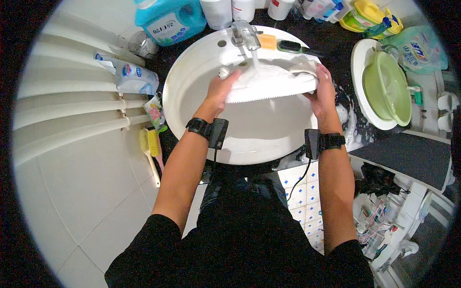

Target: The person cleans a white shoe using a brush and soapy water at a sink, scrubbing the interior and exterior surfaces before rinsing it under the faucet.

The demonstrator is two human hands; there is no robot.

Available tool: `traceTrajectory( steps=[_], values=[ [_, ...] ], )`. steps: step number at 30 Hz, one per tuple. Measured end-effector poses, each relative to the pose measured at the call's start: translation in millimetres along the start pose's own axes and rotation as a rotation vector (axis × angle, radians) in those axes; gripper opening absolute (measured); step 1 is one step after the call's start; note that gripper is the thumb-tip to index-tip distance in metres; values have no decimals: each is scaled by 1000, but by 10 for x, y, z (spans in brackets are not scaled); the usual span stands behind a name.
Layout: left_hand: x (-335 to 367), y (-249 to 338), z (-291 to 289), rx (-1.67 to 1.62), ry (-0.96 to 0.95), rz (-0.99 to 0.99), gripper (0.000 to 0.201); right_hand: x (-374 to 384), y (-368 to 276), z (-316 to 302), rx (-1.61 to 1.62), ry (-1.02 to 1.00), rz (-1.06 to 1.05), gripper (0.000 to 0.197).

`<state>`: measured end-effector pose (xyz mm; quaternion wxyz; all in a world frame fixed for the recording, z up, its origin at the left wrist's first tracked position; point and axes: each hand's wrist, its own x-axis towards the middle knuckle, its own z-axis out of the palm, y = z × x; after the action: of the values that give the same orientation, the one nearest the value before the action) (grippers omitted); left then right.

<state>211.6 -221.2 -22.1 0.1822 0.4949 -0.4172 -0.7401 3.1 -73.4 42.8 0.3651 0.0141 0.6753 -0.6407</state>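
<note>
A white shoe (269, 84) is held sideways over the white sink basin (187, 139), beneath the faucet (246, 34). Water runs from the spout onto the shoe. My left hand (222, 91) grips one end of it, and my right hand (324, 91) is closed round the other end, near the opening. The toothed edge of the sole faces me. Part of my right fingers is hidden behind the shoe. On the sink's back rim lie an orange soap bar (266, 42) and a dark brush with green bristles (289, 46).
Suds (353, 125) lie on the dark counter at the right. A green basin (386, 89) tilts inside a white one (360, 91). A blue detergent jug (170, 21), white tubs (217, 13) and a yellow bottle (367, 17) line the back. Yellow brushes (153, 144) hang at the left.
</note>
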Motion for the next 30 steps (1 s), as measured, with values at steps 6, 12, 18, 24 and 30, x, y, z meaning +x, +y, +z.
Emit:
traceTrajectory(
  steps=[6,12,18,24,30],
  values=[
    [-35,143,-154,83,210,83,44,235,339,146,-18,-3,1,29],
    [16,144,-351,207,309,44,71,182,386,299,-5,-39,96,34],
    [73,17,-106,375,66,-18,75,138,284,-20,-184,22,-340,35],
    [24,-146,128,28,82,-8,63,-60,146,-21,-390,162,-593,32],
    [-365,321,-67,515,261,41,63,94,421,155,-108,11,-239,41]
  ],
)
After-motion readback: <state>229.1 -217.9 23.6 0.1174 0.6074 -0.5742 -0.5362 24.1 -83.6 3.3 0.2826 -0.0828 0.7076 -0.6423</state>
